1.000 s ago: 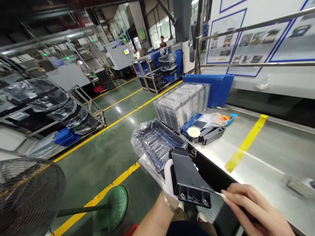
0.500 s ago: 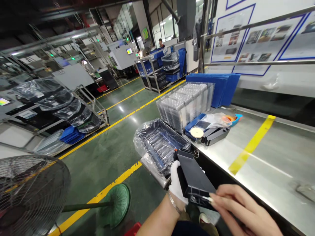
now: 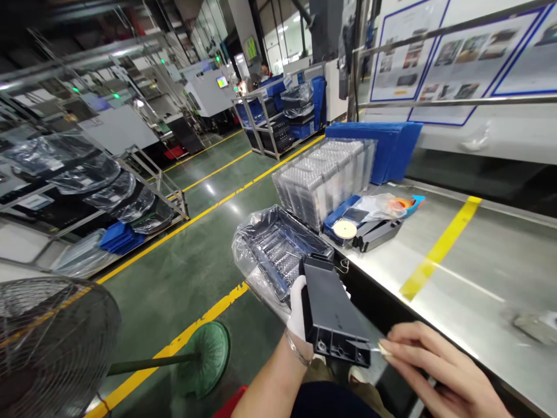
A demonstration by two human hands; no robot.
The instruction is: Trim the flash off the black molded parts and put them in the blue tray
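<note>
My left hand (image 3: pixel 298 313), in a white glove, grips a long black plastic housing (image 3: pixel 331 310) from its left side, with the ribbed open end facing me. My right hand (image 3: pixel 439 371) is bare and pinches a thin white-tipped tool (image 3: pixel 378 348) whose point touches the near right corner of the housing. Just beyond the housing, a black tray wrapped in clear plastic (image 3: pixel 276 247) juts out over the edge of the steel workbench (image 3: pixel 474 273).
On the bench stand stacked clear trays (image 3: pixel 324 174), blue boards (image 3: pixel 383 145), a blue tray with a white tape roll (image 3: pixel 344 229) and a black part (image 3: pixel 378 231). A yellow stripe (image 3: pixel 439 249) crosses the bench. A floor fan (image 3: pixel 52 342) stands at the lower left, racks of bagged parts (image 3: pixel 87 186) beyond.
The housing stayed in my left hand, shifting slightly. My right hand kept the tool tip at its near end, moving along it toward the right corner. The view swayed a little.
</note>
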